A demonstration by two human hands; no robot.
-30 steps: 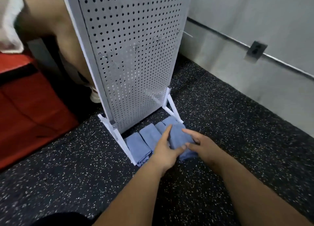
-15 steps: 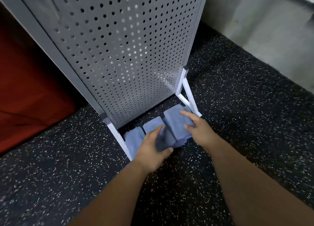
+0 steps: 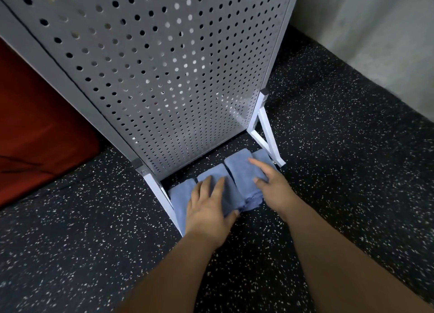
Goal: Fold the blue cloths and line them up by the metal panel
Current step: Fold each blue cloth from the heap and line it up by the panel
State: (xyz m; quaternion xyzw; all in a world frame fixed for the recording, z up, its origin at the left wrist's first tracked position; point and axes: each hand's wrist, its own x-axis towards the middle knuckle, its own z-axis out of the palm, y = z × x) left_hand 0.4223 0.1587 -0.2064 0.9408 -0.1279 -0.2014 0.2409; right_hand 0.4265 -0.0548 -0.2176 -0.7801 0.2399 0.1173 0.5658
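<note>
Lining-up stage: the folded blue cloths (image 3: 237, 169) lie on the floor (image 3: 94, 242) at the metal panel (image 3: 164, 77) foot (between its white legs (image 3: 153, 188)). Left grip (image 3: 209, 207) and right grip (image 3: 272, 185), both released, press flat on them. Next, I'd guess, comes nudging the front edges even.

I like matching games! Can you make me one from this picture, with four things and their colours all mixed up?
Things:
1 panel
2 cloths
3 floor
4 mat

Colours:
A red
B black with white specks
C grey with holes
D blue

Pairs: 1-C, 2-D, 3-B, 4-A
</note>
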